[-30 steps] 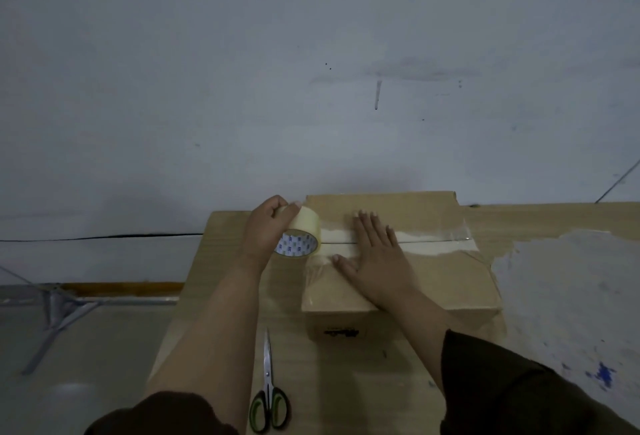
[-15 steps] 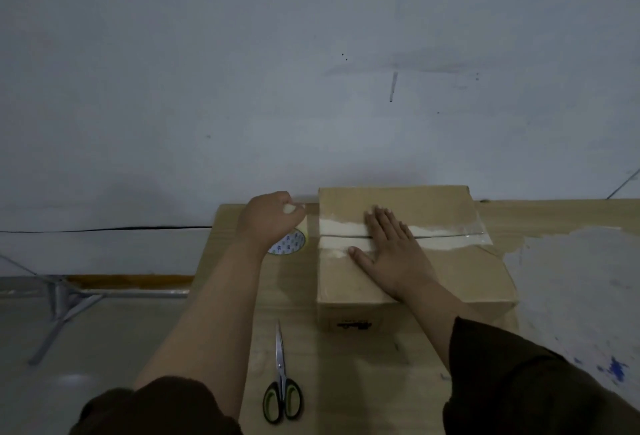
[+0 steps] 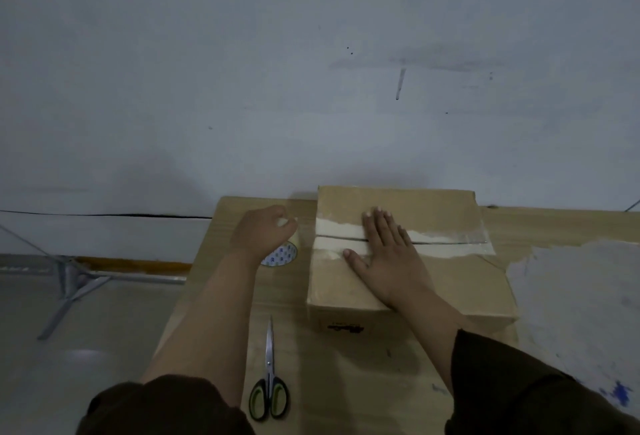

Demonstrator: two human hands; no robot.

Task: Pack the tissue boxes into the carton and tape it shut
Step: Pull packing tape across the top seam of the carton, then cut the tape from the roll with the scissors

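Against a grey wall, the closed brown cardboard carton (image 3: pixel 408 261) sat on a wooden table (image 3: pixel 346 365). The right hand (image 3: pixel 388 254), fingers flat, pinned the seam's tape; the left hand (image 3: pixel 263 233) gripped the beige tape roll (image 3: pixel 282 254) beside it, likely tensioning the strip. Green-handled scissors (image 3: pixel 269 379) lay near.

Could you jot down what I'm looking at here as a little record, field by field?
Setting: wooden table against a pale wall
Carton: carton closed, flaps meeting at a centre seam
Tape on carton: strip of tape lies along the seam
Left hand: left hand grips the tape roll just left of the carton
Right hand: right hand lies flat on the carton top, across the seam
Scissors: scissors lie closed on the table, untouched
Tissue boxes: none visible
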